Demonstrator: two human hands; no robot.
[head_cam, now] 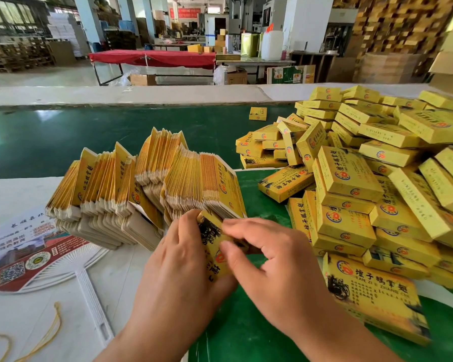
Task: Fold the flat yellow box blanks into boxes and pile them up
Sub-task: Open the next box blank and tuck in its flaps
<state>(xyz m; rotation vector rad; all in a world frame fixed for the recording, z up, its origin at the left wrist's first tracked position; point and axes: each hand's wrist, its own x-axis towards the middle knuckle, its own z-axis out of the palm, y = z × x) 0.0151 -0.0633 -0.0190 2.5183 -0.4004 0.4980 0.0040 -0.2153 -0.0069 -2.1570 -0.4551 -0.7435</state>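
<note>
A thick row of flat yellow box blanks (pixel 152 184) stands on edge across the middle of the table, fanned out. In front of it both hands hold one yellow blank (pixel 211 241) with black and red print. My left hand (pixel 183 262) grips its left side, fingers curled behind it. My right hand (pixel 270 257) pinches its upper right edge with thumb and fingers. A big loose heap of folded yellow boxes (pixel 372 178) fills the right side of the table. One folded box (pixel 372 296) lies close to my right wrist.
A printed white plastic hand fan (pixel 29 257) lies at the left on the white table cover, a yellow cord (pixel 47 333) beside it. The green tabletop (pixel 63 137) stretches behind the blanks; a single small box (pixel 258 113) sits far back. Warehouse tables and pallets stand beyond.
</note>
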